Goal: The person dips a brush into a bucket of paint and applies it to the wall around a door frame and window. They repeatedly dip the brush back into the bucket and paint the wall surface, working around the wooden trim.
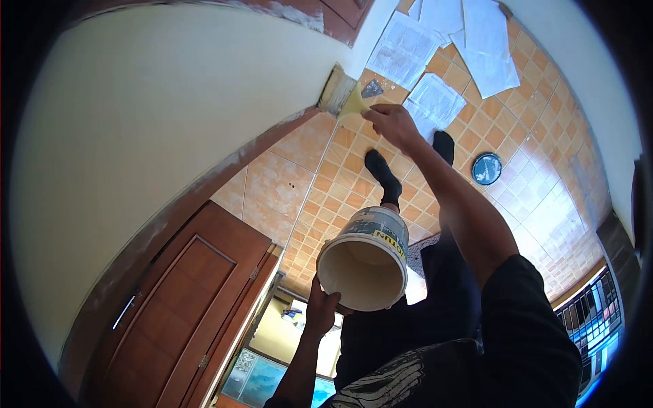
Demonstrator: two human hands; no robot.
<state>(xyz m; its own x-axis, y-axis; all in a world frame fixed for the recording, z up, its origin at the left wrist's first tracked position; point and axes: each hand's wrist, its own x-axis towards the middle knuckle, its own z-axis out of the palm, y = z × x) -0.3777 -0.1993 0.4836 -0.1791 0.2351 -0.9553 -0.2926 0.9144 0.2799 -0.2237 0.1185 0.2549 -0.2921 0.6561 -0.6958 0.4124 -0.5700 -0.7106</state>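
Note:
In my left hand (321, 311) is the rim of a white plastic paint bucket (386, 219), tilted so its mouth faces me. Pale residue coats the inside of the bucket. My right hand (393, 125) stretches forward, its fingers closed on a pale yellow flat scraper (352, 106). The scraper's wide edge is right at the rough, unpainted patch (335, 90) at the low end of the wall. On the tiles just beyond it lies a small dark grey triangular piece (372, 88).
Sheets of paper (435, 102) cover part of the tiled floor ahead. A round blue-green lid (486, 168) with white smears lies to the right. My feet in black socks (383, 170) stand on the tiles. At left is a brown wooden door (183, 299) below the cream wall (170, 88).

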